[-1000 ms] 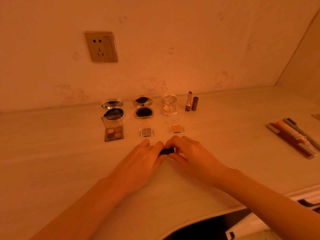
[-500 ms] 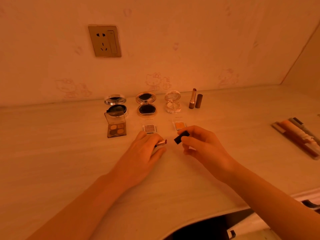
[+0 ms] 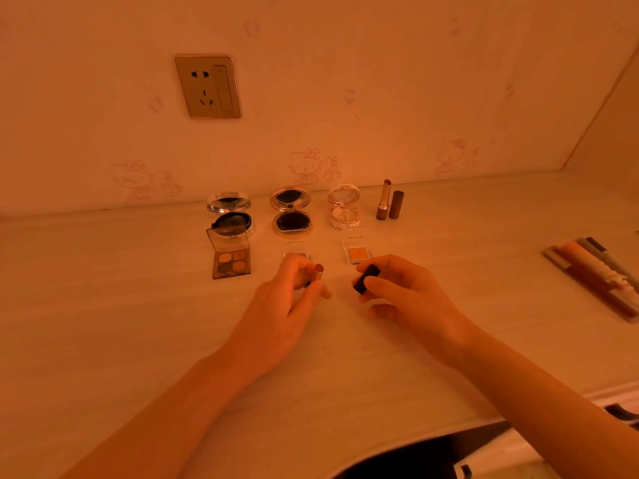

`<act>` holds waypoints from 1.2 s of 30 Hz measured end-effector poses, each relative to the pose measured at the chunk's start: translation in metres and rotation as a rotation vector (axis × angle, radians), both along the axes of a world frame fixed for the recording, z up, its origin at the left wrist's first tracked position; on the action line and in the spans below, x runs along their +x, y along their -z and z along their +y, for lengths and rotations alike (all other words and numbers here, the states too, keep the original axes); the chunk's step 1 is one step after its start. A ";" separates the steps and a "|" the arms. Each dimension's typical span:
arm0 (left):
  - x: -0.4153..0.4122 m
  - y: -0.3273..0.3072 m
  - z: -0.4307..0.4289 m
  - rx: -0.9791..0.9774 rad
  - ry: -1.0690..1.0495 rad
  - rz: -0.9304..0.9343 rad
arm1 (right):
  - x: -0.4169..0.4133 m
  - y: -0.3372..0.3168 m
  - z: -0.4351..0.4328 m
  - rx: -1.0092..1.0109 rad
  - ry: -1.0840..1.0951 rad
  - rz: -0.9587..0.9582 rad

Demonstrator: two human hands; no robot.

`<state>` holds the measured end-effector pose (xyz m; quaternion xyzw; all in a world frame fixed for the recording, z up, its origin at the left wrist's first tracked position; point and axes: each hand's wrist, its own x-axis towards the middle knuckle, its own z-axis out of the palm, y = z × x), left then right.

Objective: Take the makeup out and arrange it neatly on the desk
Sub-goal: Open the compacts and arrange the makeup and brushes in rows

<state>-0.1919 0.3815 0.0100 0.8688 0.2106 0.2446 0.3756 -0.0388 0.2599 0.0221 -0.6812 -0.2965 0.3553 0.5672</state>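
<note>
The scene is bathed in a dim orange-amber light. A pale bench (image 3: 103, 305) with faint wood grain is set against a wall (image 3: 380, 81) papered with faint cartoon-cat motifs. A wall socket (image 3: 207, 86) with a switch is mounted on the wall, left of centre. At the right, a side wall (image 3: 615, 133) is met at a corner. A dark gap (image 3: 397, 458) is seen below the bench's front edge.

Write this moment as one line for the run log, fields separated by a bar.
left hand: holds lipstick | right hand: holds cap | cap off, parts apart | compacts, palettes in rows behind on desk
</note>
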 end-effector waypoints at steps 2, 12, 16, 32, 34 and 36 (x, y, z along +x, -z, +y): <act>0.002 -0.004 -0.001 -0.058 0.001 -0.027 | 0.003 -0.003 -0.002 -0.007 -0.008 -0.053; 0.060 -0.042 -0.009 0.063 0.004 -0.005 | 0.041 -0.017 -0.013 -0.056 0.100 -0.312; 0.106 -0.048 -0.003 0.107 -0.034 0.024 | 0.073 -0.014 -0.011 -0.090 0.159 -0.394; 0.205 -0.021 0.039 0.246 -0.137 0.306 | 0.141 0.006 0.041 -0.248 0.206 -0.626; 0.207 -0.017 0.041 0.265 -0.148 0.298 | 0.144 0.009 0.045 -0.245 0.203 -0.618; 0.208 -0.015 0.043 0.272 -0.160 0.282 | 0.146 0.012 0.048 -0.234 0.207 -0.619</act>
